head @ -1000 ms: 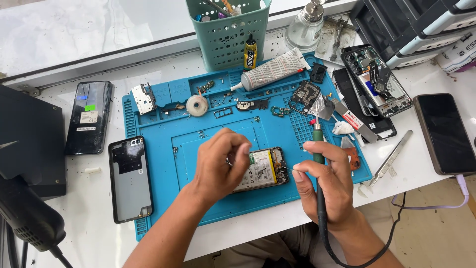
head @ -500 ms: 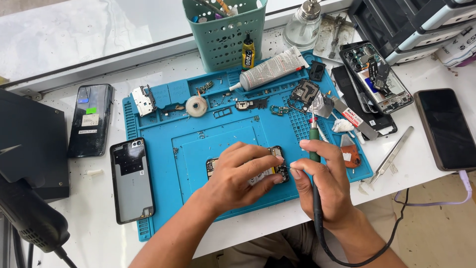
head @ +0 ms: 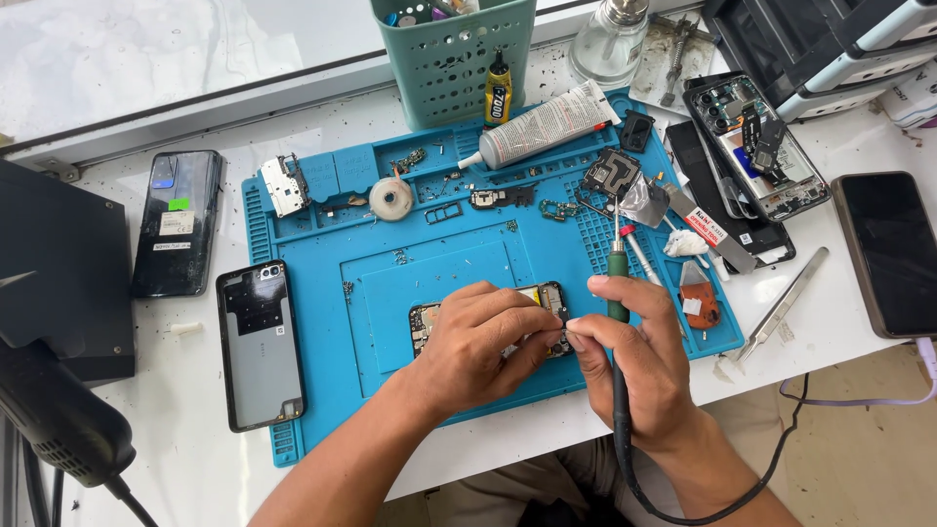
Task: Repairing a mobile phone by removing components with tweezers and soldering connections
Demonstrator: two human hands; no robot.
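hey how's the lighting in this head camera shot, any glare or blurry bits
Head view: bright, even daylight, soft shadows under both hands; the left hand and right hand are sharp, as is the opened phone under them. Glare washes out the pale surface at top left; the dark object at the lower left edge looks soft.

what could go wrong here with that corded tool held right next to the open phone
The corded tool stands tip up in the right hand, so its tip could brush the left hand working on the opened phone. Its cable hangs off the table edge and might snag. Loose small parts could scatter.
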